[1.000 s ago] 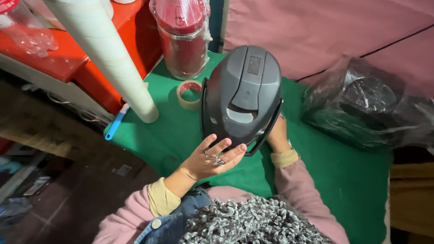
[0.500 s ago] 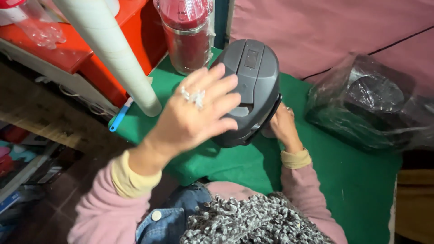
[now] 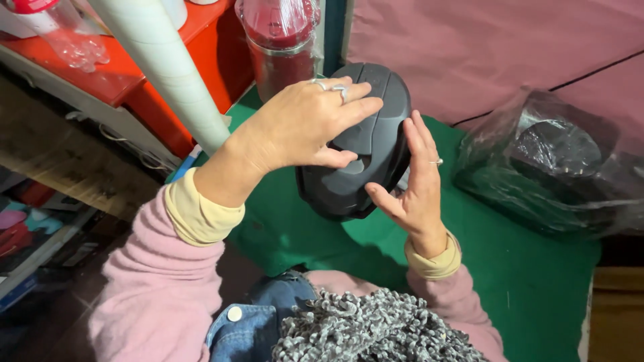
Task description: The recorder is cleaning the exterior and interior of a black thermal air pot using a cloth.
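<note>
A matte black helmet point(image 3: 376, 144) stands on a green cloth point(image 3: 523, 288) in front of me. My left hand point(image 3: 302, 127), with rings on two fingers, lies across the helmet's top and front, fingers spread over it. My right hand point(image 3: 412, 177), with a ring, is pressed flat against the helmet's right side, fingers pointing up. Both arms wear pink sleeves with yellow cuffs. The helmet's lower left is partly hidden behind my left hand.
A white cardboard tube point(image 3: 168, 67) leans at the left. A clear jar with red contents point(image 3: 282, 40) stands behind the helmet. A second dark helmet in a plastic bag point(image 3: 557, 167) lies at the right. A red shelf point(image 3: 127, 74) lies at the upper left.
My left hand rose from the helmet's lower front and now rests over its top. My right hand came out from behind onto the helmet's side. The helmet has turned and tilted slightly.
</note>
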